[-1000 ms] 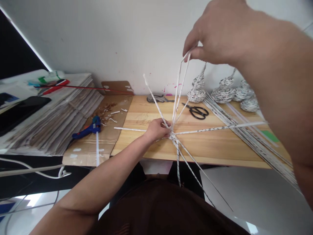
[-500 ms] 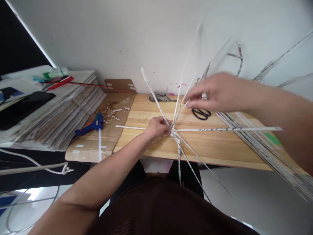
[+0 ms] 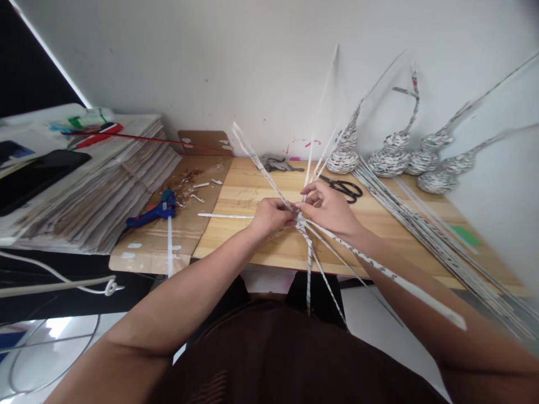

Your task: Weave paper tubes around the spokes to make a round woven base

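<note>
A star of rolled newspaper tubes [image 3: 300,221] lies on the wooden board [image 3: 261,247], its spokes fanning out up, left, down and to the right. My left hand [image 3: 269,217] pinches the crossing from the left. My right hand [image 3: 327,209] grips the crossing from the right, fingers closed around the tubes at the hub. One long spoke [image 3: 391,275] runs out over my right forearm toward the lower right.
Black scissors [image 3: 343,188] lie just behind my right hand. Woven paper figures [image 3: 389,160] stand by the wall. A bundle of paper tubes [image 3: 438,238] runs along the right. A blue glue gun [image 3: 154,212] rests on cardboard, left. Newspaper stacks [image 3: 92,191] sit further left.
My right hand dropped from high above, let go of the upright tubes, and came down to the crossing beside my left hand. The right-pointing spoke swung toward me.
</note>
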A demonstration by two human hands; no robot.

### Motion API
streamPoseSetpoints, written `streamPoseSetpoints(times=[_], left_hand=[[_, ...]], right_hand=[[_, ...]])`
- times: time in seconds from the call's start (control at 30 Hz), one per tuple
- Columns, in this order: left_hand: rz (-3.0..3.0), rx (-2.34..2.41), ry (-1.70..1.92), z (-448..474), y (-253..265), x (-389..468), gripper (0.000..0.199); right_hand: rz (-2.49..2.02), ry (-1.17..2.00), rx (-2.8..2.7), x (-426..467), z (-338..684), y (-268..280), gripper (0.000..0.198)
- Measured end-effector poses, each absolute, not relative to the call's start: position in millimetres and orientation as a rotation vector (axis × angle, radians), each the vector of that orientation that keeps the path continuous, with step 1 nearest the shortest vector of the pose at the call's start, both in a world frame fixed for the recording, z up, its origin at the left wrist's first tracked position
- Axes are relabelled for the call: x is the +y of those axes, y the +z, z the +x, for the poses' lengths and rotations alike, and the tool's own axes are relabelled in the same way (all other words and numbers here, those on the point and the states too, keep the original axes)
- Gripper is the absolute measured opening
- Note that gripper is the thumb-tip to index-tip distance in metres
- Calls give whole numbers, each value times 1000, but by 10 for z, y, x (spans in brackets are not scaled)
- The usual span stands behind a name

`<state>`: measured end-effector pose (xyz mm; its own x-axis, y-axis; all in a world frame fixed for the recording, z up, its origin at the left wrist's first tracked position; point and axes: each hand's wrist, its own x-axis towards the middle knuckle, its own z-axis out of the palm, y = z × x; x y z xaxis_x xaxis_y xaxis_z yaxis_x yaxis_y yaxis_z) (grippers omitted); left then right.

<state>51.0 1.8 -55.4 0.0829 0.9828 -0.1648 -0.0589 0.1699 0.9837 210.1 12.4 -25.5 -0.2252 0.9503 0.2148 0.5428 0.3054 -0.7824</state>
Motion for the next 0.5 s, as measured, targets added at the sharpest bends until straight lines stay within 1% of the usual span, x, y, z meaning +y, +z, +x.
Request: streamPoseSetpoints(times=[0.13, 0.23, 0.5], left_hand=[[1072, 1190, 1053, 490, -548, 15, 11], [1072, 1188, 1052, 486, -584, 26, 14], [1163, 1252, 1045, 441, -669, 43, 17]], right_hand=[[-1262, 738, -1937, 88, 2071, -335, 13], [-1232, 762, -1898, 69, 2060, -352, 10], [-1416, 817, -1776, 106, 2012, -406, 31]])
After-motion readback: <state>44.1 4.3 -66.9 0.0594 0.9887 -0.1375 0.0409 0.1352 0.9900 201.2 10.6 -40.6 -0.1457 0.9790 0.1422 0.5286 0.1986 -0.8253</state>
